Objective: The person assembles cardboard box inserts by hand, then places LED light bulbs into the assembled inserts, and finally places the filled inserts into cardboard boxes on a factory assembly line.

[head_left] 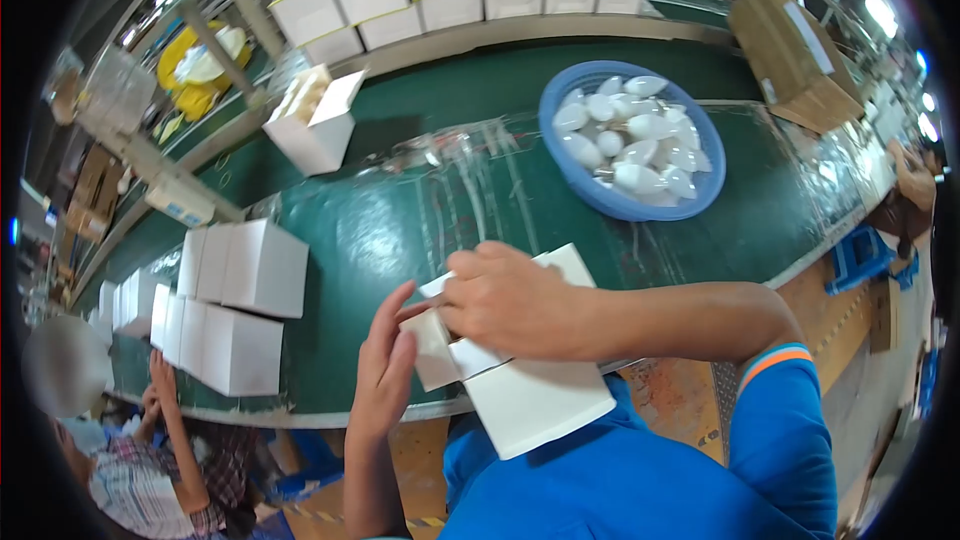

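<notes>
A white cardboard box (540, 402) lies tilted at the table's near edge, against my body, with its opened end toward my left hand. Reaching across it, my right hand (505, 300) has its fingers curled together at the opening; whatever they hold is hidden. My left hand (383, 375) is beside the box's open flap (430, 348), thumb and forefinger apart, the fingertips close to or touching the edge. Beyond my hands, a blue plastic basket (552, 155) holds many white candle-shaped bulbs (640, 178).
White boxes (262, 265) stand in rows at the left on the green table (350, 225). An open white box (318, 140) with packed contents is farther back. A brown carton (790, 55) is at far right. Another person's hands (163, 385) are at lower left.
</notes>
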{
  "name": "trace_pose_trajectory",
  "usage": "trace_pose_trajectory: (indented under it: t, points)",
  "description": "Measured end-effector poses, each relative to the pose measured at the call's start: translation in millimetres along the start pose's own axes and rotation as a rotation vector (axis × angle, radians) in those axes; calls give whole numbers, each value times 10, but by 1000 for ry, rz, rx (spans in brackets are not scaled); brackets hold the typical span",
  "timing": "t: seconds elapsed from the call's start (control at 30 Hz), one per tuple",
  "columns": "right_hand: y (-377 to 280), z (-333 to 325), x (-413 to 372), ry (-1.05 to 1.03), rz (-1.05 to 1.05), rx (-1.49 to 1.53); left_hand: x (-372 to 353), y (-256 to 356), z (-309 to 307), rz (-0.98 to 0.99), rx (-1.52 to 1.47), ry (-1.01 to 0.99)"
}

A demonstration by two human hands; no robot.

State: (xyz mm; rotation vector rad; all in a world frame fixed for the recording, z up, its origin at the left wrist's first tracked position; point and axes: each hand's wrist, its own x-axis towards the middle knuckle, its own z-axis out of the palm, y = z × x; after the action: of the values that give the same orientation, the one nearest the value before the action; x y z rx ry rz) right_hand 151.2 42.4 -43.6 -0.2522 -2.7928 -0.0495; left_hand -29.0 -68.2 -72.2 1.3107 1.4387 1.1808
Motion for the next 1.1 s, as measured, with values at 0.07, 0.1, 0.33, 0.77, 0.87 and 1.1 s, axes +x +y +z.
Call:
trace_pose_trajectory:
  t: [0.07,0.1,0.33,0.77,0.87,1.1]
  points:
    - [-23,11,56,-80,30,0,-98,-220,-11,-35,-81,-49]
    - [-42,26,85,-157,33,22,-153,-330,-7,11,-226,-52]
    - [-244,-50,242,-267,-78,-302,-199,-989,180,-78,-79,-85]
    - [-85,-11,357,-350,-184,-244,-42,-1479,458,-233,-190,-200]
    - [-41,19,321,-265,-232,-224,-26,-1487,474,-215,-144,-155]
    - [-22,-119,320,-231,-283,-236,-55,-1679,461,-195,-222,-211]
